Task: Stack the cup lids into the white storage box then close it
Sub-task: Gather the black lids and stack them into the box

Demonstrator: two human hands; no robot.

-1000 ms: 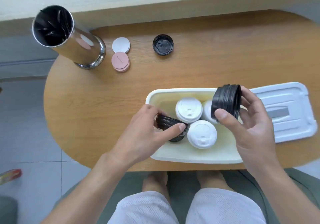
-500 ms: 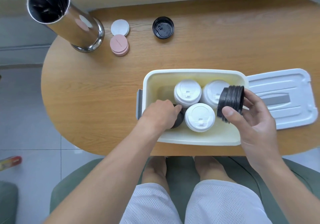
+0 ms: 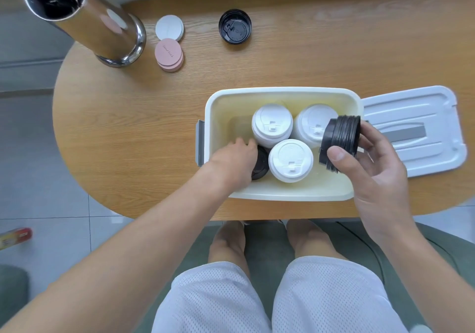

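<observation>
Left hand (image 3: pixel 232 163) is down inside the white storage box (image 3: pixel 282 92), on top of a black lid stack (image 3: pixel 261 163) in the near-left corner. Its fingers are mostly hidden behind the knuckles, so can't tell whether they grip the stack or just rest on it. Only the stack's right edge shows.

Right hand (image 3: pixel 372 168) holds a second black lid stack (image 3: pixel 340 139) on its side over the box's right end, thumb in front, fingers curled round the back; stack's far face not visible.

Three white lid stacks (image 3: pixel 272 124) stand in the box; the rear-right one is partly covered by the held stack.

Box lid (image 3: pixel 416 129) lies off on the bench (image 3: pixel 308 57) just right of the box. One loose black lid (image 3: pixel 235 26) sits at the far side. Steel canister (image 3: pixel 84 16) at top left is cut off by the frame, contents too dark to make out.
</observation>
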